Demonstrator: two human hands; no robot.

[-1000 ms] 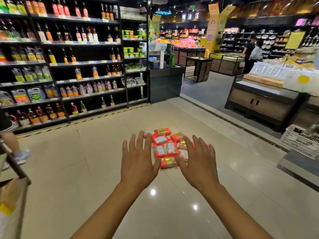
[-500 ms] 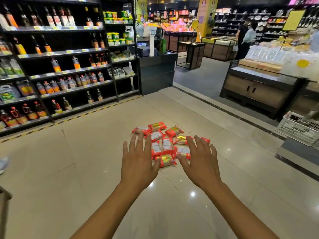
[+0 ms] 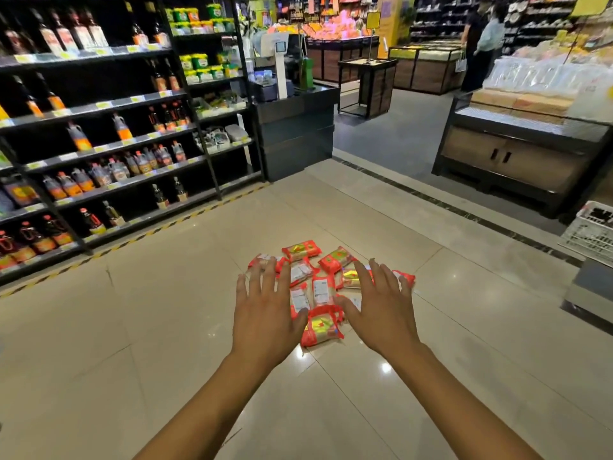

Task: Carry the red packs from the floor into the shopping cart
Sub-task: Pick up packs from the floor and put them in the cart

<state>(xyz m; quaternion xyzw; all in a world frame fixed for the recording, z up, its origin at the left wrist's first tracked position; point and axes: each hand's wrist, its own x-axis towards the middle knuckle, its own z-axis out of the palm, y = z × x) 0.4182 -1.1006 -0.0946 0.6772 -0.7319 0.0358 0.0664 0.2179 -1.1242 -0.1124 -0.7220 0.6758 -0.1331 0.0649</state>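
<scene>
Several red packs (image 3: 323, 287) lie in a loose pile on the beige tiled floor (image 3: 132, 327), some face up, some showing white labels. My left hand (image 3: 265, 313) reaches out with spread straight fingers over the pile's left side. My right hand (image 3: 381, 307) is stretched out the same way over the right side, its fingers covering some packs. Neither hand holds anything. The nearest pack (image 3: 321, 330) shows between my two thumbs. No shopping cart is in view.
A dark shelf rack (image 3: 109, 154) of bottles runs along the left. A black counter (image 3: 298, 134) stands behind the pile. A wooden display cabinet (image 3: 517, 161) and a white crate (image 3: 590, 234) are on the right. Two people (image 3: 481, 44) stand far back.
The view has come closer to the pile and tilted down. Both hands stay spread and have moved forward over the packs. The thing at the left edge has left the view.
</scene>
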